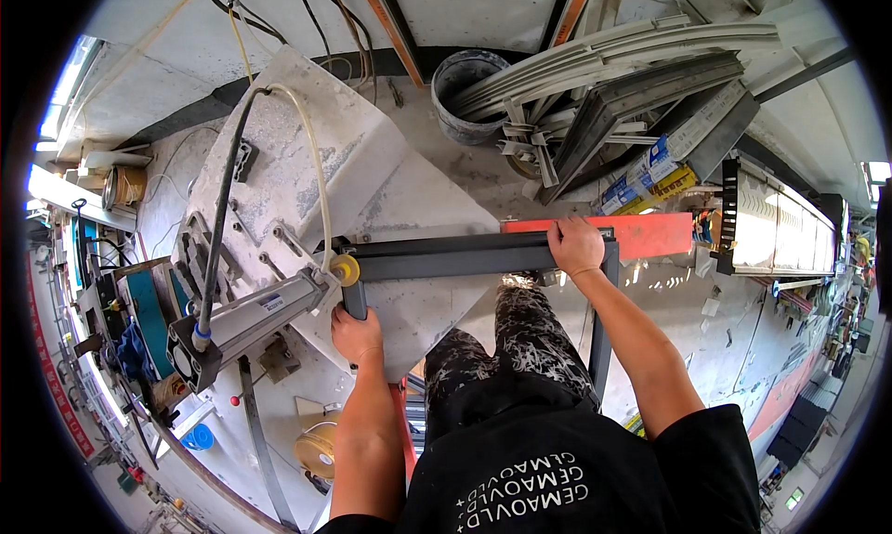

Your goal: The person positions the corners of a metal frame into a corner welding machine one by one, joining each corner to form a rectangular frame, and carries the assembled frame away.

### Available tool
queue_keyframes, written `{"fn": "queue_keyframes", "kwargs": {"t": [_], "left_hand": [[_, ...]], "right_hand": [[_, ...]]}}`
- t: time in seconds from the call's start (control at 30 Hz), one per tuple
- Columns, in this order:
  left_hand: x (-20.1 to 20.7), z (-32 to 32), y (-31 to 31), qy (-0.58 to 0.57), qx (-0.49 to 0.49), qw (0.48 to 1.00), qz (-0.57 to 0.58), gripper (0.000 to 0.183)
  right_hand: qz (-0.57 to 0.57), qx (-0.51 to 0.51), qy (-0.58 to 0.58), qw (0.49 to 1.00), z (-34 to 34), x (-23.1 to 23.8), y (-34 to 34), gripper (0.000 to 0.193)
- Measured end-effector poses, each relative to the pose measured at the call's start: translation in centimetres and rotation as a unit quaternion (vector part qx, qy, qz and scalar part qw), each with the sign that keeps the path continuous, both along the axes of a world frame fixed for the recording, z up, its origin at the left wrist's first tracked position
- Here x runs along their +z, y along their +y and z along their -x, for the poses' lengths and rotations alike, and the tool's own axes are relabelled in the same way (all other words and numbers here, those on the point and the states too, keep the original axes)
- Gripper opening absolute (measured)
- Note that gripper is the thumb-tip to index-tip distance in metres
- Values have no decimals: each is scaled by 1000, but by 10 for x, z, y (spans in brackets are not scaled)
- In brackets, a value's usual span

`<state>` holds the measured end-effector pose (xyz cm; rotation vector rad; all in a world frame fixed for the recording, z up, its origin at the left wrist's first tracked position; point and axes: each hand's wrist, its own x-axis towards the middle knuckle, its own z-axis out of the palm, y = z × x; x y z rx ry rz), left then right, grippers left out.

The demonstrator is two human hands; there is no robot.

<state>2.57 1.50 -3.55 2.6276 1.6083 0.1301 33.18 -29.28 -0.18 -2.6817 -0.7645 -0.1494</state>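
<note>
A dark grey metal profile frame [446,263] lies across the worktable [372,153], its long bar running left to right in front of me. My left hand [358,337] is closed round the short leg at the frame's left end. At the right corner, my right hand [576,246] grips the frame, with its side bar [601,348] running back toward my body. By the left corner sits a yellow roller [345,270] at the end of a silver pneumatic cylinder [269,311]. Whether the roller presses on the frame, I cannot tell.
A hose [311,144] arches over the table to the cylinder. Metal clamps [209,251] stand at the table's left. Beneath the frame's right end is a red bar [655,235]. Behind are a bucket [455,74] and long profile offcuts [632,56]. A wire spool [316,450] lies lower left.
</note>
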Motion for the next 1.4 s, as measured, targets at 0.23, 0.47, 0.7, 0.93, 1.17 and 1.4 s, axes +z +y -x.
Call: {"fn": "queue_keyframes", "kwargs": {"t": [0.23,0.47,0.7,0.93,1.17,1.4], "left_hand": [[0,-1,0,0,1,1000,-1,44],[1,0,0,2,1,1000,-2,44],[2,-2,-1,5,2,1000,-4,45],[3,-2,0,-1,1,1000,-2,44],[2,-2,0,-2,-1,1000,-7,45],[0,-1,0,1,1,1000,-8,46]], "right_hand": [[1,-2,0,1000,0,0,0,23],[-2,-4,-2,1000,0,1,1,23],[4,-4,1,1000,0,-2,-1,22],[5,-3,4,1000,0,-2,0,22],[-3,-5,1,1000,0,-2,0,22],[-11,-5,6,1000,0,-1,0,21]]}}
